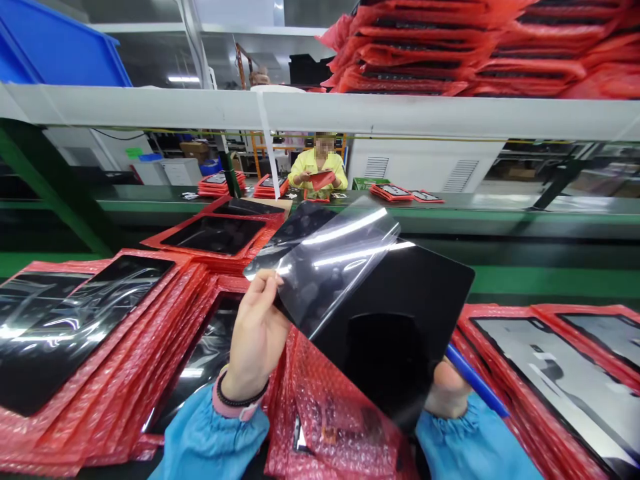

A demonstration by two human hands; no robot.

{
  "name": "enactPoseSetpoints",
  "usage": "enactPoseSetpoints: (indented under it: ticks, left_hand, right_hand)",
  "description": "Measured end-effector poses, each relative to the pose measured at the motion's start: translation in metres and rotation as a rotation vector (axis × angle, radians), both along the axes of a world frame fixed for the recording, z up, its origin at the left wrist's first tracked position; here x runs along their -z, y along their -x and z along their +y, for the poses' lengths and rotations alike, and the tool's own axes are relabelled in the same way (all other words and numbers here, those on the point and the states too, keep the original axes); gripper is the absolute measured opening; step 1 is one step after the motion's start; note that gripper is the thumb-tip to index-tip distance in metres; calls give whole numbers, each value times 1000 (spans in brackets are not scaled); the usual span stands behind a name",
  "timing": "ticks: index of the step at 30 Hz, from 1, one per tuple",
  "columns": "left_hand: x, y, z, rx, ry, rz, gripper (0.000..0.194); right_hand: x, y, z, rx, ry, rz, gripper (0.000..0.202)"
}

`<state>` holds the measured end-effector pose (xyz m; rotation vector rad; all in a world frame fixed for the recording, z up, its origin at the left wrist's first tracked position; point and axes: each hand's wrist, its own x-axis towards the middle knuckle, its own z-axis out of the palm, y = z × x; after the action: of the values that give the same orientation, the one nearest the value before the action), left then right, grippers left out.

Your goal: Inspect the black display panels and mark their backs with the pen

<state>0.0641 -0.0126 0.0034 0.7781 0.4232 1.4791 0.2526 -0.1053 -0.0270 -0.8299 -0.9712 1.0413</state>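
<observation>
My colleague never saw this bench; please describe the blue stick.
Find the black panel held up at centre. Beside the right hand at its lower right, the blue stick slants downward. Unlike the paler blue sleeve, it is straight and dark blue.

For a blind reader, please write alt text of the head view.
Left hand holds clear film over a black panel; right hand holds the panel and a blue stick. Red bubble-wrap stacks lie around; a person in yellow is beyond.
</observation>
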Motion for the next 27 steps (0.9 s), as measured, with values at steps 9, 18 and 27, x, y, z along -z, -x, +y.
enactPoseSetpoints:
  ticks: [9, 18, 27]
  left_hand:
    - [-8, 12, 2, -303, -18, -151, 11]
    - [-4, 21, 13, -319, -33, -111, 8]
    - [-3, 36, 32, -499, 3, 15, 11]
  right_hand:
    - [-11, 25, 4, -265, 117, 31, 84]
    - [-18, 33, 2, -238, 26, 82, 52]
    - [-27, 19, 2, -85, 51, 30, 26]
